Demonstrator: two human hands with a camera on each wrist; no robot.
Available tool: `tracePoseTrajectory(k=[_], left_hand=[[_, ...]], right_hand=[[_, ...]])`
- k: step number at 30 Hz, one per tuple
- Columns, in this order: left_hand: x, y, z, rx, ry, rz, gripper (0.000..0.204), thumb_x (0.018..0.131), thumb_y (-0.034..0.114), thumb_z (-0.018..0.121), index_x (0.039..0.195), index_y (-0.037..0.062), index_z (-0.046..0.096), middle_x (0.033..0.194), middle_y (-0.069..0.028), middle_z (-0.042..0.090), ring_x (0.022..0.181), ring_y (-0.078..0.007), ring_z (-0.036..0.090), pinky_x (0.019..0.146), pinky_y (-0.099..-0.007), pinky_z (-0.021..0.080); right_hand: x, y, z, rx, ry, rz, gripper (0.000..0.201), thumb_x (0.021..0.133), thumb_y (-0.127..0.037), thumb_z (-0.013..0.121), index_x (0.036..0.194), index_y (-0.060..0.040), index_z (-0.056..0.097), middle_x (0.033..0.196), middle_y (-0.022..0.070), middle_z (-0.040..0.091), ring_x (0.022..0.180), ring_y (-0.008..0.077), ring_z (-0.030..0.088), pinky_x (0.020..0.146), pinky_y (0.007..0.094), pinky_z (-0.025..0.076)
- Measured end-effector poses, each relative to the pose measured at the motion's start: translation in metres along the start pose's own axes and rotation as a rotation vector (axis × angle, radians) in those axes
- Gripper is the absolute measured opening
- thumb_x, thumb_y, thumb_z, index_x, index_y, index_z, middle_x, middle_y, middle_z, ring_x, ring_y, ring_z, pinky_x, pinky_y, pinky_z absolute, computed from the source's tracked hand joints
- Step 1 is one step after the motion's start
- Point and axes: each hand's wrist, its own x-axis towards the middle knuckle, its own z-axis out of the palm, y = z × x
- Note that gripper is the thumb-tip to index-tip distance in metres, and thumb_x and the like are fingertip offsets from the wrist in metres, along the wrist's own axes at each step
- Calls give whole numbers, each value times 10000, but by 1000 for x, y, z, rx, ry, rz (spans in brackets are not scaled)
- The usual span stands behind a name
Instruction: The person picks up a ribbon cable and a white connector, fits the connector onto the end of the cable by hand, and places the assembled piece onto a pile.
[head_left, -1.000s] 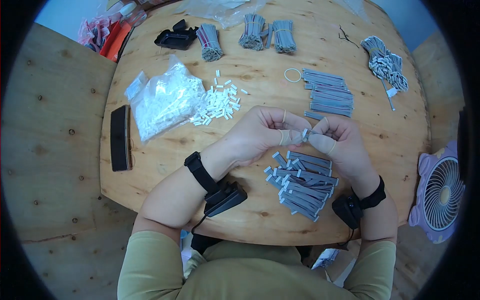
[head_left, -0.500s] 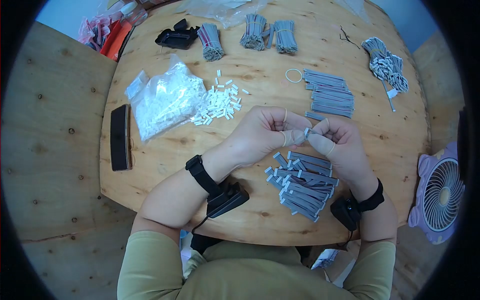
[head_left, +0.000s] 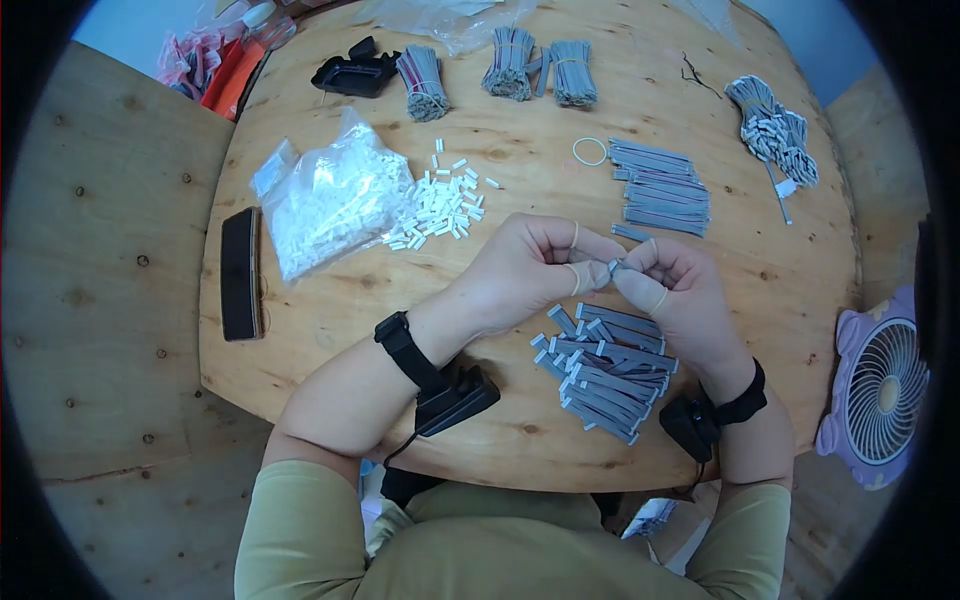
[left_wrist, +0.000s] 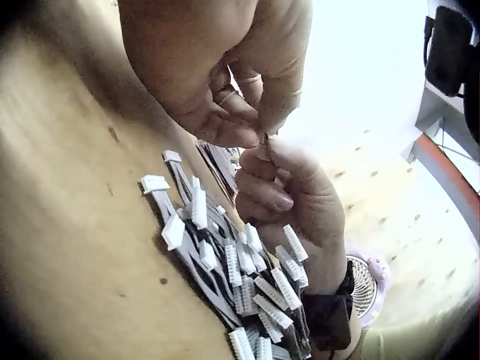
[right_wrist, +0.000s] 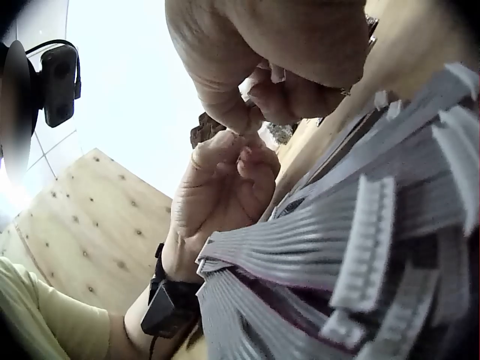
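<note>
My left hand and right hand meet fingertip to fingertip above the table, pale finger covers on thumbs and forefingers. Between them they pinch a small white connector on a ribbon cable, mostly hidden by the fingers. In the left wrist view the left hand comes from above and the right hand from below. Just under the hands lies a loose pile of short grey ribbon cables with white connectors on their ends. Behind the right hand, more ribbon cables lie in a row.
Left of the hands sit a clear bag of white connectors and loose white connectors. Cable bundles and a black tray stand at the back. A phone lies left, tied cables and a fan right.
The hands stay nearly in place, with their fingertips drawn closer together over the connector, so less of it shows. Everything else on the table is unchanged.
</note>
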Motion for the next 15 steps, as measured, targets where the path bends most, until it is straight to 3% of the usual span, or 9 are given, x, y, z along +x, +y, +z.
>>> tracePoseTrajectory(k=[11, 15], left_hand=[[0, -2, -4, 121, 93, -28, 169, 776, 39, 591, 937, -11, 579, 845, -54, 609, 760, -83, 563, 698, -206, 462], [1, 1, -2, 104, 94, -45, 144, 802, 83, 572, 915, -5, 580, 808, -38, 597, 700, -70, 540, 657, -193, 453]], right_hand=[[3, -9, -2, 78, -14, 144, 94, 785, -88, 565, 854, -30, 539, 702, -23, 517, 566, 29, 459, 496, 172, 380], [3, -6, -1, 73, -16, 118, 88, 791, -96, 560, 845, -35, 529, 701, -27, 506, 553, 32, 451, 495, 169, 373]])
